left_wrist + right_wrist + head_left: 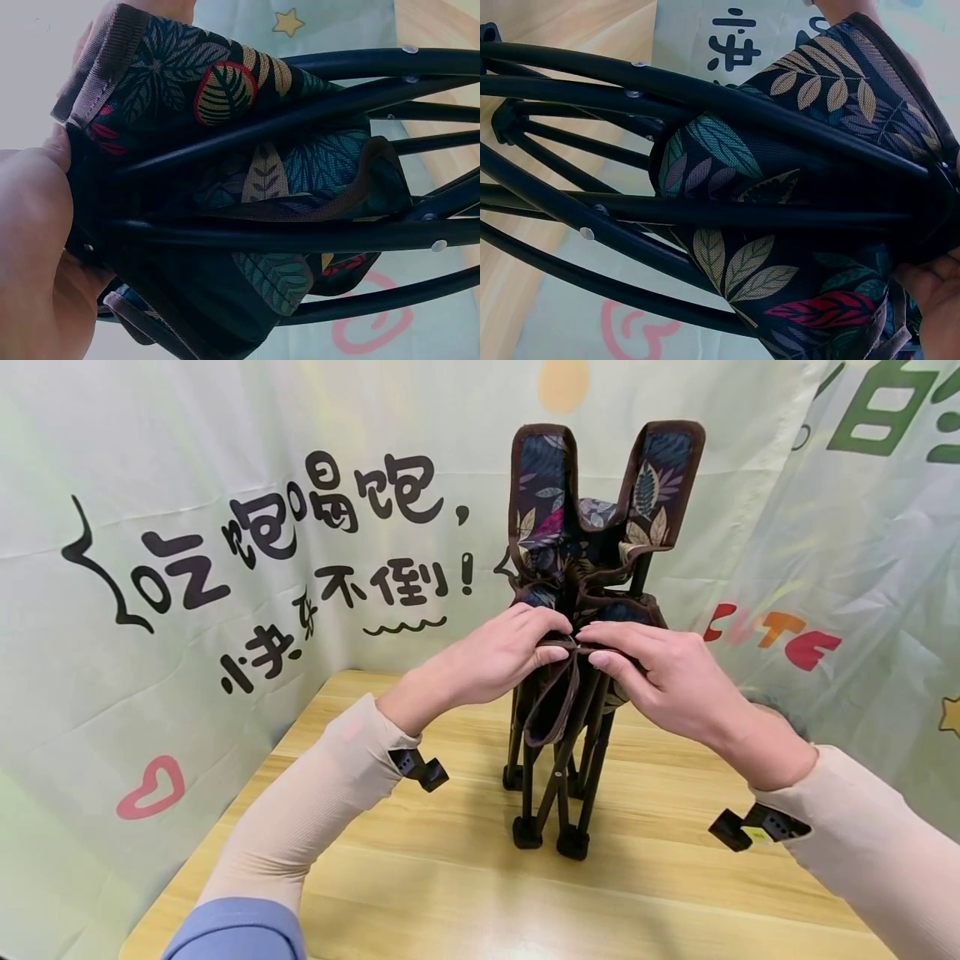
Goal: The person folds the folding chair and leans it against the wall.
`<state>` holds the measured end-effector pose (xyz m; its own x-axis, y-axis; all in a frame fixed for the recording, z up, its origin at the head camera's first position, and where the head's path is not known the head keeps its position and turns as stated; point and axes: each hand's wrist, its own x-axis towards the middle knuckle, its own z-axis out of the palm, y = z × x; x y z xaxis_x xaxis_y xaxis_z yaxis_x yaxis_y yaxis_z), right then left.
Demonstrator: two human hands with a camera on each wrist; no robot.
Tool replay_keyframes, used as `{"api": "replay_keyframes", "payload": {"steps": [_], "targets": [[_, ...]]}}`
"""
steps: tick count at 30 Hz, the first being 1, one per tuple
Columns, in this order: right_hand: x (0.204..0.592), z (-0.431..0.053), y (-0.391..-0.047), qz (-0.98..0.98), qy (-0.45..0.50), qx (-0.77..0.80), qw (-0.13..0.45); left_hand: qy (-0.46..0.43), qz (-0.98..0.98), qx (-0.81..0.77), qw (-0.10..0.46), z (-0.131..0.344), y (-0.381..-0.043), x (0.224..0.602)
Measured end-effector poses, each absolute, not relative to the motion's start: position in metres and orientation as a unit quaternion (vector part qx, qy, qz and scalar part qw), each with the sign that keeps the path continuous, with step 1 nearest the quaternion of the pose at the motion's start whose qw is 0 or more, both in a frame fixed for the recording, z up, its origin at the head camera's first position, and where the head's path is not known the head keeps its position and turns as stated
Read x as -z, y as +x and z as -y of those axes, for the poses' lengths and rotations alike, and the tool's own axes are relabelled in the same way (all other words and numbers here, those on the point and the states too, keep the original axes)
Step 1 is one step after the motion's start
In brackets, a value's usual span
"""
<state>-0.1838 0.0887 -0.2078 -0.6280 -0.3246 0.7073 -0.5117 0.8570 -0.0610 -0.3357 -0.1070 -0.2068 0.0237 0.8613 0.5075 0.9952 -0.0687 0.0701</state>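
Observation:
A folded camp chair [542,485] with dark leaf-print fabric and brown edging stands upright on the wooden table. Its black legs [558,768] are drawn close together and cross, ending in black feet. At the near top corners of the seat, my left hand [513,647] pinches the brown edging between thumb and fingers. Opposite it, my right hand [667,672] pinches the edging too, the fingertips of both hands almost meeting. In the left wrist view the fabric [176,82] hangs in folds between the tubes. Behind the hands, two padded fabric flaps rise like ears.
The wooden table [420,868] carries the chair near its far side. A pale curtain [247,410] with printed characters and drawings hangs behind and along both sides. Each wrist wears a small black camera.

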Motion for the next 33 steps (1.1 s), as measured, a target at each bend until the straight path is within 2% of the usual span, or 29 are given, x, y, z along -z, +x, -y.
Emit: {"api": "replay_keyframes", "payload": {"steps": [12,21,33], "targets": [[0.204,-0.099,-0.176,0.888,0.270,-0.119,0.352,-0.736,0.590,0.242,0.229,0.121,-0.338,0.209],[0.205,-0.110,-0.168,0.875,0.304,-0.121,0.358,-0.765,0.566,0.234,0.199,0.140,-0.343,0.198],[0.205,-0.111,-0.171,0.866,0.301,-0.115,0.383,-0.757,0.572,0.244,0.202,0.139,-0.345,0.197]]}}
